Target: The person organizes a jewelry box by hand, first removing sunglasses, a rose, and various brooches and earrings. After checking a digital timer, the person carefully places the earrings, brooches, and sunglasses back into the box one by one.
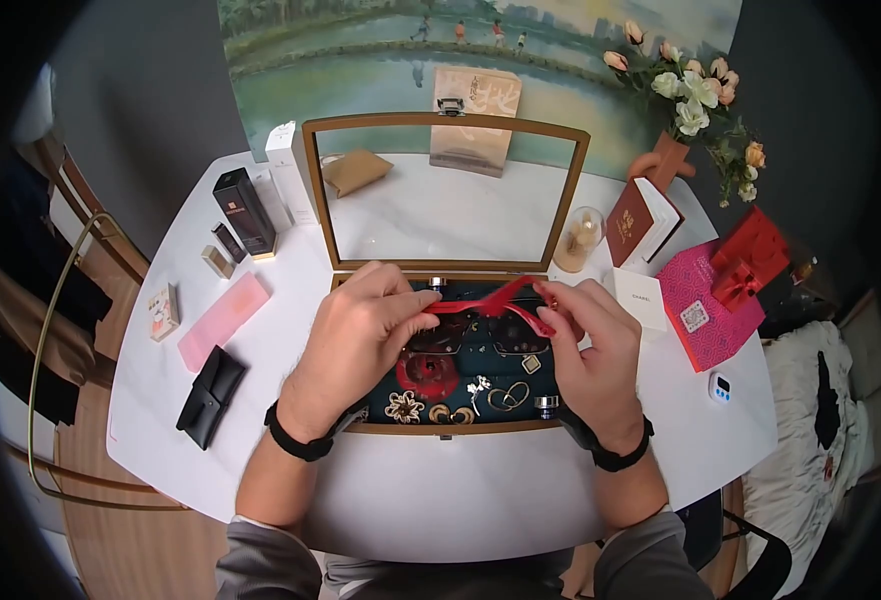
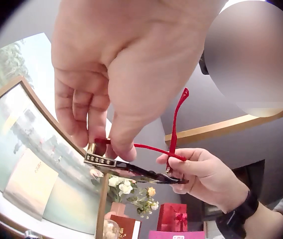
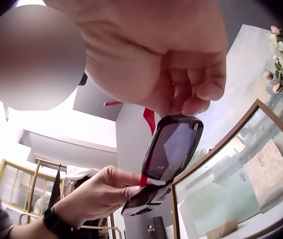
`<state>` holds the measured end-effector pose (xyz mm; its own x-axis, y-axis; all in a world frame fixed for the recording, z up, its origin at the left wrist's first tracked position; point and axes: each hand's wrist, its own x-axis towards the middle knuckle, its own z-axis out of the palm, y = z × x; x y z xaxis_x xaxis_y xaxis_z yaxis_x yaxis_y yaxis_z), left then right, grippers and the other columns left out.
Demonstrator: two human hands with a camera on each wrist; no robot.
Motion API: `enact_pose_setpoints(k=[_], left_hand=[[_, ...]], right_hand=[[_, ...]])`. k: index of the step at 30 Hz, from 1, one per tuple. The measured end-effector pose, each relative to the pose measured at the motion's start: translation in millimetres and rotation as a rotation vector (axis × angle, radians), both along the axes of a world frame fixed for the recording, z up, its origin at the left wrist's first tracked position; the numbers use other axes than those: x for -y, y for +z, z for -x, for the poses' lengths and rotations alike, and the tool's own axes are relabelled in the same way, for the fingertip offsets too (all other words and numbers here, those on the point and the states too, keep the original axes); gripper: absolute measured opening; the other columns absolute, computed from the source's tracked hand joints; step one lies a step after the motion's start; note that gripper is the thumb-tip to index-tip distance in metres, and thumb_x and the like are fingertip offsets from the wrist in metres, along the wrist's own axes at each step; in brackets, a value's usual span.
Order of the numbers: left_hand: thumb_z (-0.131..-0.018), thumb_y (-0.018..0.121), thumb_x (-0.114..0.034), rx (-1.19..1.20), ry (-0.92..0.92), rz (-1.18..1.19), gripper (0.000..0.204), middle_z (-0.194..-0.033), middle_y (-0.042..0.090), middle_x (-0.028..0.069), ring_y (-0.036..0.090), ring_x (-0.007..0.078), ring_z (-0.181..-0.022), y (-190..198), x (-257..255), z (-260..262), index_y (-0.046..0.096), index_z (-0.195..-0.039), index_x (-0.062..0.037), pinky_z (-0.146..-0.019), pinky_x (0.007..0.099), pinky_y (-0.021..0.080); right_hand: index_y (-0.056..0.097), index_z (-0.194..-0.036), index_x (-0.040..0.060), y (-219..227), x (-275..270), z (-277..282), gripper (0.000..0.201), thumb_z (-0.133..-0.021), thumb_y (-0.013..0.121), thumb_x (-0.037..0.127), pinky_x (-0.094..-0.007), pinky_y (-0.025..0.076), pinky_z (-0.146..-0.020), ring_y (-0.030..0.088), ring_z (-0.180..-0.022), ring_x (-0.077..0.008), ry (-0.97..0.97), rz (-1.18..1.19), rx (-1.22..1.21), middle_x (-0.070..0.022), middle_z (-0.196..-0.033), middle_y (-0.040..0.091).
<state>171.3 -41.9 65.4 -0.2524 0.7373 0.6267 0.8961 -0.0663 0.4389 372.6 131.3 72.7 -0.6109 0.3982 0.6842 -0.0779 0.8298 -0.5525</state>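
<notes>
Over an open jewelry box (image 1: 415, 429) with a dark lining, both hands hold a pair of sunglasses (image 3: 174, 149) with dark lenses and red temples (image 2: 159, 149). My left hand (image 1: 350, 325) pinches one end of the frame by the hinge, thumb against fingers. At the other end, my right hand (image 1: 600, 345) grips the frame near its hinge. One red temple stands out at an angle from the other. Below the glasses, the box holds a red round piece (image 1: 428, 376), a gold flower brooch (image 1: 403, 406), gold hoops (image 1: 508, 397) and other jewelry.
The box's glass lid (image 1: 446, 117) stands raised behind. To the left are a black box (image 1: 245, 212), a pink case (image 1: 223, 320) and a black pouch (image 1: 211, 397). On the right lie a white box (image 1: 637, 298), a red book (image 1: 640, 222) and a pink bag (image 1: 705, 310).
</notes>
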Motion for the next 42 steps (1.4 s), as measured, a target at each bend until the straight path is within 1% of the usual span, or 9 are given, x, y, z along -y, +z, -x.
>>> enact_pose_setpoints(k=[8,13,15,22,24,29,33,36,42], left_hand=[[-0.088,0.086,-0.008,0.224,-0.074,0.135,0.026,-0.083,0.065,0.0134,0.064,0.0293,-0.077,7,6,8,0.082,-0.113,0.0007,-0.073,0.0389,0.054],[-0.089,0.087,-0.005,0.685,-0.337,0.287,0.027,-0.083,0.069,0.0029,0.059,0.0113,-0.078,4,12,34,0.084,-0.116,-0.0002,-0.07,0.032,0.049],[-0.089,0.087,-0.001,0.73,-0.37,0.312,0.024,-0.085,0.072,0.0024,0.061,0.0095,-0.08,-1,12,44,0.085,-0.113,-0.0006,-0.071,0.0302,0.05],[-0.106,0.071,-0.007,0.993,-0.458,0.44,0.028,-0.107,0.08,0.006,0.07,0.0092,-0.096,-4,11,48,0.076,-0.131,0.0029,-0.089,0.0258,0.057],[-0.108,0.065,-0.006,1.015,-0.458,0.444,0.032,-0.108,0.08,0.0057,0.07,0.0091,-0.097,-7,9,49,0.072,-0.138,0.0039,-0.091,0.0256,0.057],[-0.103,0.067,-0.014,1.283,-0.449,0.129,0.059,-0.124,0.073,0.0085,0.07,0.0153,-0.113,-1,3,40,0.053,-0.159,-0.0013,-0.096,0.0313,0.057],[-0.092,0.081,-0.011,1.013,-0.577,0.03,0.09,-0.142,0.063,0.0123,0.067,0.0185,-0.118,-15,-3,31,0.036,-0.169,-0.0045,-0.1,0.0336,0.057],[-0.069,0.094,0.005,0.629,-0.243,0.208,0.134,-0.156,0.049,0.0156,0.065,0.0224,-0.123,-6,-7,10,0.014,-0.176,-0.011,-0.108,0.0362,0.055],[-0.067,0.095,0.001,0.096,-0.145,0.072,0.109,-0.154,0.053,0.0148,0.058,0.0325,-0.137,-6,-12,6,0.046,-0.163,-0.011,-0.109,0.0405,0.055]], right_hand=[[0.072,-0.132,-0.0022,2,-5,-7,0.044,-0.088,0.069,-0.012,-0.0414,0.054,-0.077,0.068,-0.088,-0.0316,0.163,-0.024,0.263,-0.0157,-0.102,0.064],[0.067,-0.147,0.0054,7,0,-6,0.059,-0.091,0.066,-0.012,-0.0412,0.054,-0.076,0.068,-0.084,-0.0311,0.223,0.095,0.331,-0.0164,-0.095,0.064],[0.071,-0.144,0.0058,7,-3,-7,0.057,-0.091,0.066,-0.015,-0.0318,0.051,-0.073,0.062,-0.079,-0.0205,0.37,0.173,0.345,-0.0113,-0.088,0.065],[0.07,-0.145,0.0051,-4,-9,-7,0.062,-0.09,0.058,-0.02,-0.0276,0.048,-0.073,0.062,-0.083,-0.0134,0.467,0.277,0.486,-0.0075,-0.091,0.068],[0.068,-0.146,0.0016,-15,-7,-4,0.06,-0.093,0.052,-0.02,-0.0291,0.052,-0.074,0.063,-0.085,-0.0112,0.469,0.604,0.384,-0.0088,-0.107,0.074],[0.069,-0.143,-0.0029,4,-7,0,0.053,-0.096,0.051,-0.019,-0.0222,0.047,-0.064,0.057,-0.075,-0.0034,0.448,0.836,0.424,-0.004,-0.102,0.074],[0.07,-0.141,-0.0035,-5,-9,3,0.05,-0.097,0.05,-0.016,-0.019,0.042,-0.056,0.054,-0.063,-0.0016,0.428,0.851,0.403,0.0004,-0.09,0.071],[0.071,-0.139,-0.0047,-7,-5,6,0.047,-0.098,0.051,-0.014,-0.0197,0.043,-0.055,0.054,-0.062,-0.0031,0.421,0.908,0.38,-0.0001,-0.09,0.071],[0.07,-0.14,-0.0056,-6,-9,7,0.044,-0.099,0.054,-0.006,-0.0204,0.043,-0.054,0.055,-0.062,-0.0042,0.505,1.002,0.413,-0.0008,-0.089,0.07]])
